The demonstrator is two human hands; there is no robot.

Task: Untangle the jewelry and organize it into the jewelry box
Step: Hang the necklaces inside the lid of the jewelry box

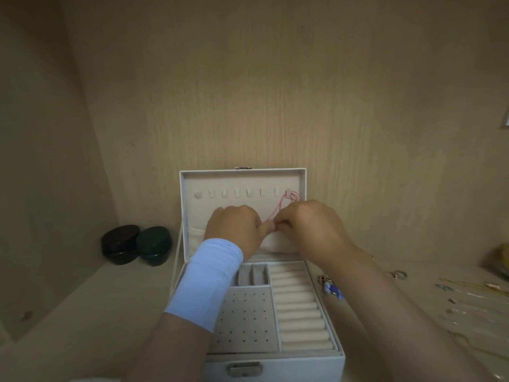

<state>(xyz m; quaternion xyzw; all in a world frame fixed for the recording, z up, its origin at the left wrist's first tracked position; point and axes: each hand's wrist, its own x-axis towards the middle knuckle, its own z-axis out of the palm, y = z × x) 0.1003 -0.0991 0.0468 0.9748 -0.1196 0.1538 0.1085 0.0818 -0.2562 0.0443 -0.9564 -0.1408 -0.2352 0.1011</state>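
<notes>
A white jewelry box [325, 362] stands open on the wooden shelf, its lid [242, 177] upright against the back wall. A thin red cord necklace [281, 206] hangs from the rightmost hook in the lid. My left hand [234, 228] and my right hand [308, 227] meet in front of the lid's lower pocket, and both pinch the lower end of the red cord between fingertips. The box base shows ring rolls [300, 307], a perforated earring panel [245, 318] and small compartments [252, 274]. My left wrist wears a white band.
Two dark round lidded jars [136, 245] sit left of the box. Blue bead earrings [332, 288] lie just right of the box. Further right, thin chains and small pieces [462, 290] are scattered on the shelf, with a yellow object [500, 260] at the edge.
</notes>
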